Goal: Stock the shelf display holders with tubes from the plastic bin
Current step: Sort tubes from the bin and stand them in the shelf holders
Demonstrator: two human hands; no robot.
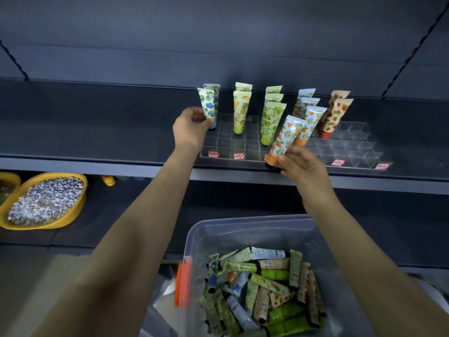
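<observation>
Blue tube (pixel 208 104) in left hand (pixel 190 131); orange tube (pixel 284 139), right hand (pixel 302 167)

Open front cells (pixel 226 142); tubes (pixel 271 117) behind

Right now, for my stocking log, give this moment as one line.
left hand: holds blue-flower tube at acrylic holder | right hand: holds orange-print tube at holder front | plastic bin: loose tubes inside
</observation>
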